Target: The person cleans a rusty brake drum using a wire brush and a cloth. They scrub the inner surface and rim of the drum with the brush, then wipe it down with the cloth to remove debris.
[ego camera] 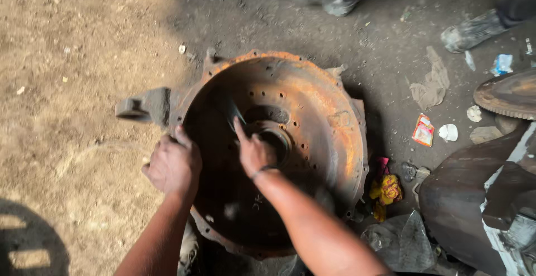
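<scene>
A large rusty round housing lies open side up on the dirt floor, with bolt holes inside and a central bore. My left hand grips its left rim, fingers curled over the edge. Inside the bowl, my right hand rests beside the central bore with a dark thin flat tool pinched in its fingers; the tool's tip points up and left. A black band circles my right wrist.
A bracket juts from the housing's left side. Rags, a yellow cloth, a red packet and litter lie to the right. Dark metal parts and a toothed disc sit at the right edge. Other people's shoes stand at the top.
</scene>
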